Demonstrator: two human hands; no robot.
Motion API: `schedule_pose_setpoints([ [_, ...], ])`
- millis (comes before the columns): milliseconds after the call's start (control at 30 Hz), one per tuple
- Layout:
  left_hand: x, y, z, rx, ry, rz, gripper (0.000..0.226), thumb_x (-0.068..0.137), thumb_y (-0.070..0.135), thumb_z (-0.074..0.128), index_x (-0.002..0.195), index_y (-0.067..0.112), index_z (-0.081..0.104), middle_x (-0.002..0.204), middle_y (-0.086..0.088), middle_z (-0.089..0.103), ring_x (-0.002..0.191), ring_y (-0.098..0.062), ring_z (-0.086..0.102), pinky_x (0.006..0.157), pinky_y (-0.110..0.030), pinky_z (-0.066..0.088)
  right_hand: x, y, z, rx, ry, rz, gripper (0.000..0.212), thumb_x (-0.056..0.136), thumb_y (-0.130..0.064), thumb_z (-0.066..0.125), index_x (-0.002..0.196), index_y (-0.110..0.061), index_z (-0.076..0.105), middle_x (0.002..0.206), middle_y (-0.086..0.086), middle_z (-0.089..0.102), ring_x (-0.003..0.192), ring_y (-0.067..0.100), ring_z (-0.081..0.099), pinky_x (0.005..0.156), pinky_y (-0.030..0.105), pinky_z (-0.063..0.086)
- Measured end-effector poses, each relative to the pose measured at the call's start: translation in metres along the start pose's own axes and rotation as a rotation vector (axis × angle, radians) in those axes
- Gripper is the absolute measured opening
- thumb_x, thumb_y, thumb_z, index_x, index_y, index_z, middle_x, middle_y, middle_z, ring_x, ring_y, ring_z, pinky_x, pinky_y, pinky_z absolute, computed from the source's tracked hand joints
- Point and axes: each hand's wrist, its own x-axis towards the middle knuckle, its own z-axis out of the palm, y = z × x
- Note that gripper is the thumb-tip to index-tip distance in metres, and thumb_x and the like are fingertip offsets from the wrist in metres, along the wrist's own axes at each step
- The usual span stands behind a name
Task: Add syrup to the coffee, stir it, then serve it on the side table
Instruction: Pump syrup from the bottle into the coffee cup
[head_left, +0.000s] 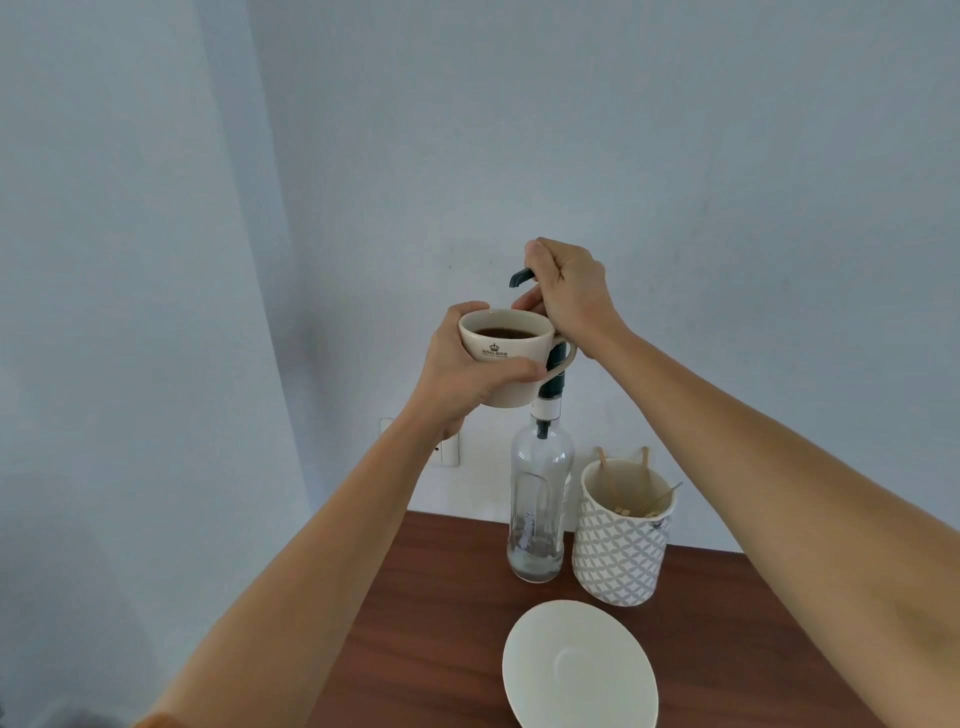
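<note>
My left hand (457, 374) holds a cream coffee cup (511, 358) up in the air, dark coffee showing inside it. The cup sits just below the dark spout of the pump (521, 278) on a clear glass syrup bottle (540, 509), which stands on the brown table (441, 597). My right hand (569, 291) is closed around the pump head, above and behind the cup. The pump's stem is partly hidden behind the cup.
A white patterned holder (621, 545) with wooden stir sticks stands right of the bottle. A white saucer (579, 667) lies near the table's front. A wall socket (447, 449) is behind my left wrist. The table's left edge runs diagonally.
</note>
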Motion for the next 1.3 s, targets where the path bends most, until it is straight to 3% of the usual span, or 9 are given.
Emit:
schedule_pose_setpoints([
  [367, 0.0005, -0.0005, 0.0002, 0.001, -0.005, 0.005, 0.089, 0.034, 0.034, 0.089, 0.114, 0.033, 0.052, 0.106, 0.006, 0.068, 0.075, 0.006, 0.068, 0.060, -0.014, 0.054, 0.0003, 0.0014, 0.0006, -0.035, 0.025, -0.025, 0.035, 0.096, -0.026, 0.037, 0.062, -0.018, 0.040, 0.061, -0.021, 0.070, 0.049, 0.015, 0.071, 0.044, 0.015, 0.044],
  [567, 0.0010, -0.0019, 0.0005, 0.006, -0.002, 0.003, 0.095, 0.034, 0.033, 0.089, 0.120, 0.028, 0.051, 0.109, 0.003, 0.068, 0.081, -0.002, 0.068, 0.061, -0.016, 0.055, 0.0006, 0.0012, 0.0008, -0.023, 0.019, -0.025, 0.035, 0.096, -0.025, 0.039, 0.062, -0.016, 0.040, 0.065, -0.010, 0.072, 0.050, 0.018, 0.072, 0.045, 0.013, 0.043],
  [700, 0.0018, -0.0044, -0.0003, 0.012, -0.003, 0.006, 0.085, 0.044, 0.021, 0.092, 0.118, 0.029, 0.051, 0.107, 0.005, 0.068, 0.072, 0.008, 0.067, 0.059, -0.013, 0.054, 0.0000, 0.0010, 0.0004, -0.006, 0.014, -0.015, 0.037, 0.096, -0.023, 0.039, 0.059, -0.018, 0.039, 0.063, -0.012, 0.071, 0.050, 0.020, 0.072, 0.043, 0.014, 0.042],
  [833, 0.0001, -0.0034, -0.0002, 0.014, -0.005, 0.005, 0.089, 0.040, 0.026, 0.092, 0.119, 0.028, 0.052, 0.106, 0.005, 0.068, 0.079, 0.000, 0.068, 0.060, -0.015, 0.055, -0.0008, 0.0008, -0.0003, -0.021, 0.008, -0.017, 0.037, 0.096, -0.023, 0.038, 0.060, -0.018, 0.039, 0.061, -0.016, 0.071, 0.051, 0.019, 0.072, 0.044, 0.015, 0.045],
  [1100, -0.0028, -0.0003, -0.0009, 0.003, -0.005, -0.005, 0.098, 0.034, 0.034, 0.089, 0.124, 0.025, 0.051, 0.104, 0.006, 0.068, 0.077, 0.001, 0.068, 0.060, -0.016, 0.055, -0.0019, 0.0003, -0.0001, -0.048, 0.014, 0.011, 0.032, 0.096, -0.025, 0.038, 0.066, -0.014, 0.042, 0.061, -0.017, 0.071, 0.052, 0.017, 0.072, 0.049, 0.018, 0.048],
  [1200, -0.0027, 0.0008, -0.0001, 0.003, -0.003, -0.010, 0.096, 0.034, 0.034, 0.089, 0.122, 0.025, 0.052, 0.105, 0.005, 0.068, 0.078, 0.001, 0.068, 0.060, -0.015, 0.054, -0.0023, -0.0008, -0.0041, -0.040, 0.002, 0.045, 0.037, 0.099, -0.031, 0.038, 0.071, -0.010, 0.048, 0.064, -0.010, 0.073, 0.050, 0.015, 0.070, 0.055, 0.017, 0.052],
  [1300, -0.0038, -0.0002, 0.0004, 0.005, 0.005, -0.028, 0.095, 0.035, 0.032, 0.091, 0.122, 0.027, 0.052, 0.109, 0.004, 0.068, 0.087, -0.008, 0.067, 0.062, -0.018, 0.054, -0.0021, -0.0057, -0.0089, -0.002, -0.031, 0.119, 0.047, 0.102, -0.043, 0.038, 0.087, -0.002, 0.055, 0.078, 0.013, 0.076, 0.057, 0.023, 0.073, 0.062, 0.027, 0.057],
])
